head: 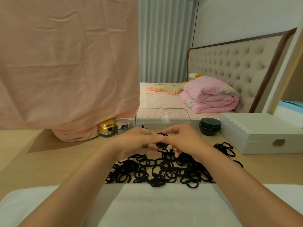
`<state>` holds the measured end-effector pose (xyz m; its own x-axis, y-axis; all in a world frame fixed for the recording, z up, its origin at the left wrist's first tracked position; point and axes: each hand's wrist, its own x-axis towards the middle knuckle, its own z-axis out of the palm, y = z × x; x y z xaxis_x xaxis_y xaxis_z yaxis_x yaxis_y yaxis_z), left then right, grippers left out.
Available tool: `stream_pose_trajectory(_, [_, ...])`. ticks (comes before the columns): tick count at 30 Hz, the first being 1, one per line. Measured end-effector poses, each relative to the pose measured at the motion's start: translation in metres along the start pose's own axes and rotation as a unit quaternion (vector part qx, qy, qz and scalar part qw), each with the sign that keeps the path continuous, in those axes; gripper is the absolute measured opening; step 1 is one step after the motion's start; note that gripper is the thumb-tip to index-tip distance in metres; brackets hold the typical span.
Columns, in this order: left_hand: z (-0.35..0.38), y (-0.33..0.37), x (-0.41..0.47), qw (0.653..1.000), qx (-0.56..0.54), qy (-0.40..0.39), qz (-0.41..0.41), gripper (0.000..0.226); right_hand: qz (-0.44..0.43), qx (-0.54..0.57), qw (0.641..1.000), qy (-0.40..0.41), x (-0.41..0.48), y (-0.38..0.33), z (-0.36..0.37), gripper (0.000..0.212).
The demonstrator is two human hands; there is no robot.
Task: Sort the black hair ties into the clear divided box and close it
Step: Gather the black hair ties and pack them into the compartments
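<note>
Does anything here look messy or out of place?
Yes: hair ties lie scattered in a loose heap on the table before the open box, some straying right toward the white case.

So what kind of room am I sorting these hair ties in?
Most likely a bedroom, at a dressing table. Behind it stands a bed with a tufted headboard and a folded quilt, and cosmetic jars sit beside the box.
</note>
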<state>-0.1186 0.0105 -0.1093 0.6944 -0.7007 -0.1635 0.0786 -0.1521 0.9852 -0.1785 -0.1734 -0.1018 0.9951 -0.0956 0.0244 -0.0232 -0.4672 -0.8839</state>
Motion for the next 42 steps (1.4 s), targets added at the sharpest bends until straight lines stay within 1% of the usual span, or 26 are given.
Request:
stream_pose_trajectory(2, [-0.001, -0.001, 0.001, 0.999, 0.042, 0.03, -0.006, 0.019, 0.021, 0.016, 0.999, -0.018, 0.0, 0.0, 0.001, 0.025])
stream_pose_trajectory(4, [-0.002, -0.002, 0.001, 0.996, 0.063, 0.056, -0.018, 0.006, 0.034, 0.033, 0.997, -0.056, 0.0, 0.0, -0.002, 0.028])
stream_pose_trajectory(6, [-0.004, -0.002, 0.0, 0.992, 0.096, 0.074, -0.028, 0.007, 0.025, 0.028, 0.995, -0.092, 0.0, 0.001, -0.008, 0.029])
stream_pose_trajectory(7, [-0.005, -0.001, -0.001, 0.989, 0.114, 0.088, -0.032, 0.006, 0.011, 0.006, 0.995, -0.097, 0.001, 0.003, -0.011, 0.027])
stream_pose_trajectory(8, [-0.008, -0.002, -0.002, 0.985, 0.135, 0.106, -0.035, 0.007, -0.009, -0.039, 0.995, -0.089, 0.002, 0.004, -0.015, 0.022])
stream_pose_trajectory(9, [-0.01, -0.002, -0.002, 0.979, 0.155, 0.125, -0.038, 0.006, -0.033, -0.109, 0.991, -0.074, 0.003, 0.006, -0.017, 0.015])
stream_pose_trajectory(10, [-0.012, -0.002, -0.002, 0.974, 0.171, 0.14, -0.04, 0.006, -0.055, -0.191, 0.978, -0.062, 0.005, 0.007, -0.02, 0.01])
stream_pose_trajectory(11, [-0.014, -0.002, -0.003, 0.971, 0.182, 0.151, -0.042, 0.007, -0.068, -0.27, 0.958, -0.063, 0.007, 0.01, -0.021, 0.007])
stream_pose_trajectory(13, [-0.016, -0.003, -0.003, 0.968, 0.188, 0.16, -0.045, 0.009, -0.062, -0.379, 0.918, -0.097, 0.008, 0.013, -0.017, 0.01])
stream_pose_trajectory(16, [-0.016, -0.002, -0.003, 0.967, 0.191, 0.162, -0.042, 0.007, -0.052, -0.443, 0.884, -0.138, 0.009, 0.019, -0.006, 0.024])
stream_pose_trajectory(17, [-0.015, -0.002, -0.003, 0.966, 0.194, 0.164, -0.041, 0.007, -0.049, -0.454, 0.878, -0.144, 0.009, 0.02, -0.003, 0.027])
stream_pose_trajectory(18, [-0.015, -0.002, -0.003, 0.965, 0.198, 0.165, -0.04, 0.007, -0.042, -0.449, 0.881, -0.147, 0.01, 0.021, -0.002, 0.028])
stream_pose_trajectory(20, [-0.015, -0.003, -0.001, 0.963, 0.208, 0.167, -0.039, 0.008, -0.021, -0.407, 0.9, -0.155, 0.009, 0.021, 0.0, 0.03])
stream_pose_trajectory(21, [-0.015, -0.003, -0.001, 0.962, 0.212, 0.168, -0.039, 0.01, -0.017, -0.399, 0.903, -0.16, 0.008, 0.02, 0.001, 0.029])
stream_pose_trajectory(22, [-0.015, -0.004, -0.001, 0.961, 0.214, 0.169, -0.039, 0.011, -0.025, -0.412, 0.896, -0.165, 0.007, 0.018, 0.002, 0.028])
stream_pose_trajectory(25, [-0.016, -0.006, 0.001, 0.96, 0.223, 0.166, -0.036, 0.011, -0.058, -0.46, 0.871, -0.161, 0.006, 0.018, 0.006, 0.034])
stream_pose_trajectory(27, [-0.015, -0.007, 0.001, 0.958, 0.233, 0.163, -0.035, 0.012, -0.057, -0.461, 0.872, -0.157, 0.008, 0.019, 0.007, 0.035])
stream_pose_trajectory(29, [-0.015, -0.007, 0.002, 0.956, 0.242, 0.163, -0.033, 0.017, -0.041, -0.434, 0.885, -0.16, 0.009, 0.02, 0.005, 0.032])
stream_pose_trajectory(31, [-0.015, -0.007, 0.003, 0.955, 0.245, 0.164, -0.032, 0.016, -0.017, -0.391, 0.908, -0.149, 0.01, 0.021, 0.004, 0.041])
stream_pose_trajectory(32, [-0.015, -0.007, 0.003, 0.955, 0.246, 0.165, -0.031, 0.014, -0.014, -0.387, 0.91, -0.148, 0.01, 0.021, 0.005, 0.039])
stream_pose_trajectory(34, [-0.015, -0.007, 0.003, 0.953, 0.252, 0.166, -0.031, 0.012, -0.03, -0.417, 0.895, -0.158, 0.009, 0.021, 0.007, 0.028])
stream_pose_trajectory(36, [-0.016, -0.008, 0.003, 0.95, 0.259, 0.17, -0.028, 0.017, -0.041, -0.444, 0.879, -0.171, 0.007, 0.018, 0.011, 0.036])
stream_pose_trajectory(37, [-0.016, -0.009, 0.003, 0.949, 0.263, 0.173, -0.027, 0.021, -0.041, -0.45, 0.876, -0.169, 0.007, 0.017, 0.012, 0.039])
stream_pose_trajectory(38, [-0.016, -0.009, 0.003, 0.948, 0.266, 0.175, -0.026, 0.022, -0.043, -0.452, 0.876, -0.164, 0.007, 0.016, 0.014, 0.038])
stream_pose_trajectory(41, [-0.015, -0.01, 0.004, 0.947, 0.269, 0.176, -0.027, 0.019, -0.06, -0.454, 0.876, -0.151, 0.009, 0.018, 0.016, 0.019])
stream_pose_trajectory(42, [-0.014, -0.01, 0.004, 0.947, 0.268, 0.176, -0.028, 0.018, -0.064, -0.459, 0.872, -0.156, 0.008, 0.018, 0.016, 0.016])
